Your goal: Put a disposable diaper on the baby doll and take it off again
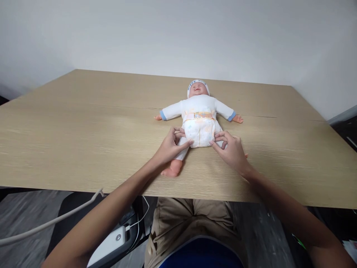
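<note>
A baby doll (198, 102) in a white outfit with blue cuffs and a printed headband lies on its back, head away from me, arms spread. Around its hips and belly is a white diaper (199, 130) with an orange patterned band across the front. My left hand (174, 145) pinches the diaper's edge at the left leg opening, thumb and fingers closing on it. At the opposite leg opening, my right hand (227, 147) pinches the other edge in the same way. The doll's left-side foot shows below my left hand; its other leg is mostly hidden behind my right hand.
The doll lies on a wooden table (97, 137) with a white wall behind it. Below the near edge, a white power bank (111, 242) with a plugged-in cable rests on a black chair. A pale thick cable (55, 219) crosses at lower left.
</note>
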The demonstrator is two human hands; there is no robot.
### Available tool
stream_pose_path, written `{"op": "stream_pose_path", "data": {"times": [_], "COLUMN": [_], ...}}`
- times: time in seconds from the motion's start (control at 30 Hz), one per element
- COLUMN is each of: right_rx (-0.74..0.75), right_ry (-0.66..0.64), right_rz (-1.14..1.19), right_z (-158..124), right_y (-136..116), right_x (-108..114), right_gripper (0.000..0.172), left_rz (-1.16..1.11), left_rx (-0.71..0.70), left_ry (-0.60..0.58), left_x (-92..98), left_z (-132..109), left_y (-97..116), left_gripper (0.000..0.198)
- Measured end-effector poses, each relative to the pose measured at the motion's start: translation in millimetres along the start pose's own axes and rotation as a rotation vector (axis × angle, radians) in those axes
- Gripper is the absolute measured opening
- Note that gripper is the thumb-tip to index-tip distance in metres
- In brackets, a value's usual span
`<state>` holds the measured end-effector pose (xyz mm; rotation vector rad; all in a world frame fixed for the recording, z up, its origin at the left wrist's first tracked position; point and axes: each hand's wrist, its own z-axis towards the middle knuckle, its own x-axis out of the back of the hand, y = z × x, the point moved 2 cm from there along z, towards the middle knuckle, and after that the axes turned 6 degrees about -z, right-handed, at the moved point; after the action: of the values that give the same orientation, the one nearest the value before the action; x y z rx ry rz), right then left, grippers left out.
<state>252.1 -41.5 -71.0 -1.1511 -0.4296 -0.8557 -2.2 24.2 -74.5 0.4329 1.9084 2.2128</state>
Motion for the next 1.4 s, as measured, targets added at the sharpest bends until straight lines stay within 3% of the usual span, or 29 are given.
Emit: {"op": "stream_pose_path", "data": {"times": [0.27,0.4,0.5,0.6,0.7,0.93,1.1,1.23,1.4], "right_rx": [0.090,-0.001,-0.106,-0.150,-0.095,0.125,0.153,0.082,0.044], "right_ry": [-0.099,-0.215,-0.281,-0.271,-0.203,-0.014,0.068,0.043,-0.027], "right_rz": [-0.152,-0.030,0.065,0.068,0.013,-0.227,-0.161,-0.067,-0.018], "right_z": [3.9,13.8,15.0,11.4,7.4,0.3,1.8,5.9,-0.4], "right_y": [-8.0,-5.4,0.2,1.9,-0.9,-8.3,-5.8,4.3,8.7], "right_x": [-4.9,-0.9,2.4,4.0,2.9,-3.3,0.3,-3.0,2.0], "right_gripper": [0.033,0.042,0.041,0.039,0.034,0.024,0.028,0.030,0.021], "left_rz": [0.157,-0.141,-0.277,-0.313,-0.338,-0.204,0.042,0.117,0.173], "left_rx": [0.033,0.197,0.270,0.274,0.264,0.144,0.008,-0.038,-0.135], "left_ry": [-0.162,-0.253,-0.234,-0.200,-0.202,-0.137,-0.065,-0.026,0.039], "left_x": [-0.5,2.0,3.8,4.2,3.1,0.7,2.8,3.6,8.7], "left_z": [11.0,19.8,19.4,17.4,16.0,9.6,5.1,5.7,7.6], "left_y": [8.9,9.5,7.0,3.2,0.3,-0.6,1.0,-2.8,-6.0], "left_gripper": [0.042,0.046,0.045,0.044,0.044,0.045,0.035,0.036,0.029]}}
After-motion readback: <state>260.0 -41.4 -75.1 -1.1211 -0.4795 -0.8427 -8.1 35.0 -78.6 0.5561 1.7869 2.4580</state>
